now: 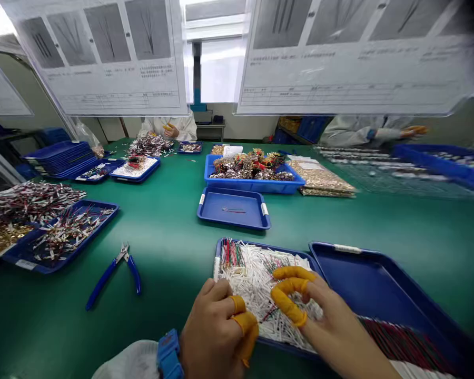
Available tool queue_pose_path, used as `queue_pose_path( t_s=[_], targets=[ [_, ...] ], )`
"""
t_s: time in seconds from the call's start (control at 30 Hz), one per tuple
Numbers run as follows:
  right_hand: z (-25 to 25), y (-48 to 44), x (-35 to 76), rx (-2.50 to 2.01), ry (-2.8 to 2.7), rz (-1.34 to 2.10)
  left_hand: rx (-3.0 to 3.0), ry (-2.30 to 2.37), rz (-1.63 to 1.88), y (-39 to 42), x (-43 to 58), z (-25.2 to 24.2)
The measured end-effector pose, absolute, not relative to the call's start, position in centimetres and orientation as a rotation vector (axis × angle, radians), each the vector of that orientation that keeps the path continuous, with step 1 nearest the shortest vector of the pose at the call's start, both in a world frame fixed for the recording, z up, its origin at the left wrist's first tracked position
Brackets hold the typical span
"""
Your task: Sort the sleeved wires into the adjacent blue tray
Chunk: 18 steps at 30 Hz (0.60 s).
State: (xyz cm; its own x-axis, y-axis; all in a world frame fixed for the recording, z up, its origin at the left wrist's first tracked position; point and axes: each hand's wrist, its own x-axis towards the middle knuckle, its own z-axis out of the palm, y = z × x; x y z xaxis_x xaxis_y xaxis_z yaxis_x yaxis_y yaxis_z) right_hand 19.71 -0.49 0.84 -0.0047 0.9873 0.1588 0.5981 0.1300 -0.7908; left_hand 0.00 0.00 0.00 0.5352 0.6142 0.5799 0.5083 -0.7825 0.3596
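Head view: under the fingers of the left hand [221, 323] and right hand [324, 313] lay a blue tray [288, 349] crowded with loose white pieces [253, 268], red and green wires [232, 254] bunched in its far left corner, just ahead of the left fingers. Right of the right fingers, a second tray [363, 279] held dark red wires [403, 342] toward its near end. Farther ahead of the fingers sat a small tray [247, 202] with a few thin wires [234, 211], then a blue bin [253, 186] heaped with bundles [247, 167]. Well left of the left fingers, mixed wires [71, 231] filled another tray [90, 238]. Green tabletop [169, 237] stretched from the left fingers to blue-handled cutters [122, 255]; on the right, the second tray's edge ran near the right knuckles. The left fingers were curled inward, tips hidden, so their grip could not be told. The right thumb and index bowed toward each other above the white pieces; whether they pinched anything could not be told.
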Motion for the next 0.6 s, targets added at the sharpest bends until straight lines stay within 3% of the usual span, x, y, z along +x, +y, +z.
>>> queue_pose_path(
  t_s=[0.37, 0.6],
  targets=[
    [1.1, -0.8, 18.3, -1.333, -1.757, 0.510, 2.477, 1.044, 0.971, -0.2, 0.2, 0.0],
    [1.4, -0.1, 20.6, -1.441, -1.196, 0.625, 2.117, 1.026, 1.050, 0.0, -0.1, 0.4]
  ],
)
